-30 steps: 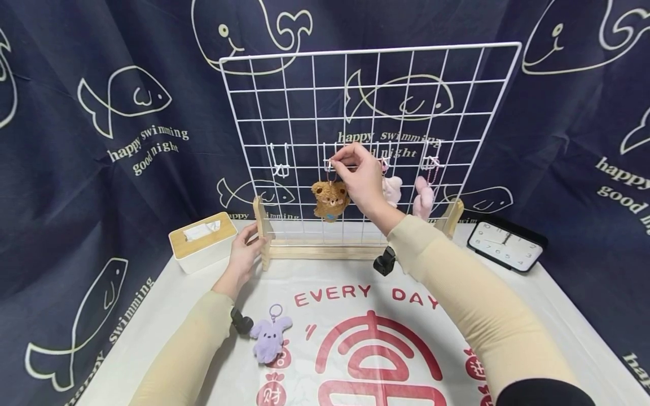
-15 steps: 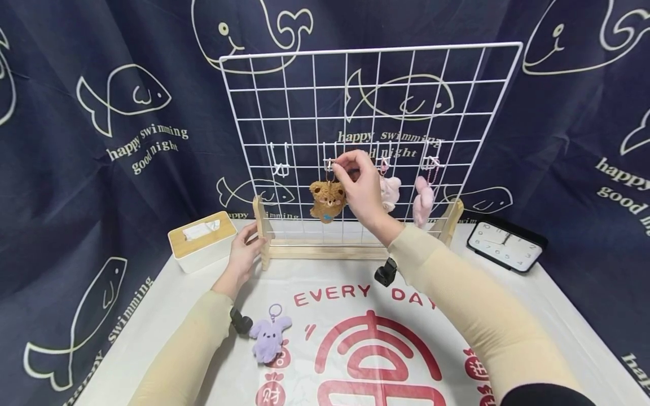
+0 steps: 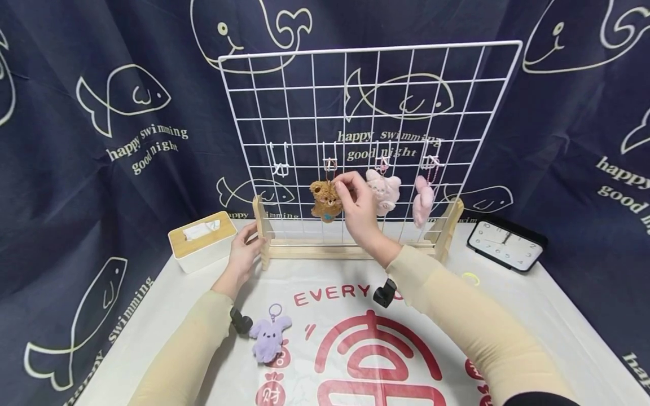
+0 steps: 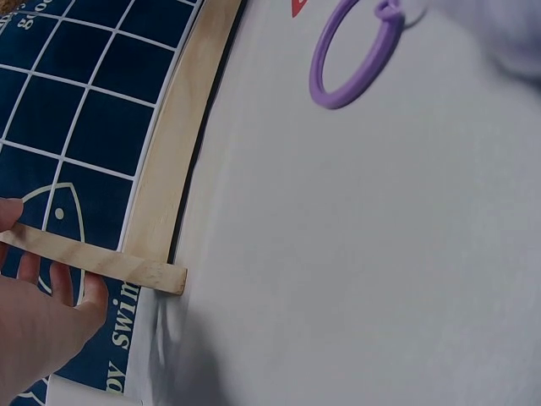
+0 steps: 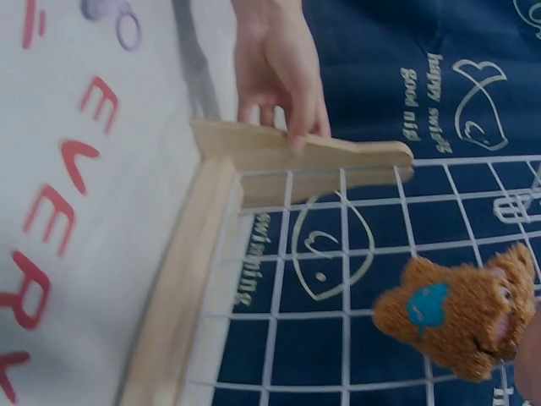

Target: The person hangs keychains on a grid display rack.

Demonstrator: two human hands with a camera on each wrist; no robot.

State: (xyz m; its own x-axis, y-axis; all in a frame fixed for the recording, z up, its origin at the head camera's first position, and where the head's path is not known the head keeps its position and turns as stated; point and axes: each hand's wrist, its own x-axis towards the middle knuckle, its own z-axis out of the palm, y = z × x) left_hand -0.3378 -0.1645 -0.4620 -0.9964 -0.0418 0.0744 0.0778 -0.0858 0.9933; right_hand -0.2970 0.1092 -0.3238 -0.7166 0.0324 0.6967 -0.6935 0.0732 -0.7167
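A brown plush bear keychain (image 3: 325, 201) hangs from a white hook on the white wire grid rack (image 3: 370, 52). My right hand (image 3: 361, 206) is at the bear's upper right side, thumb and forefinger pinching at its ear, which they hide. In the right wrist view only a fingertip (image 5: 529, 359) shows beside the bear (image 5: 456, 313). My left hand (image 3: 241, 256) grips the rack's left wooden post (image 4: 84, 254), thumb on one side and fingers on the other. A purple plush keychain (image 3: 269, 340) lies on the table before my left forearm.
A pale pink plush (image 3: 383, 190) and a pink plush (image 3: 422, 202) hang right of the bear; a bare hook (image 3: 281, 169) is at left. A tissue box (image 3: 203, 242) stands left, a clock (image 3: 508, 243) right. A yellow ring-like piece (image 3: 471, 278) lies near the clock.
My right hand has moved down from the bear's ring at the hook to its ear, uncovering the pale pink plush. The bear has turned slightly. The left hand stays on the post.
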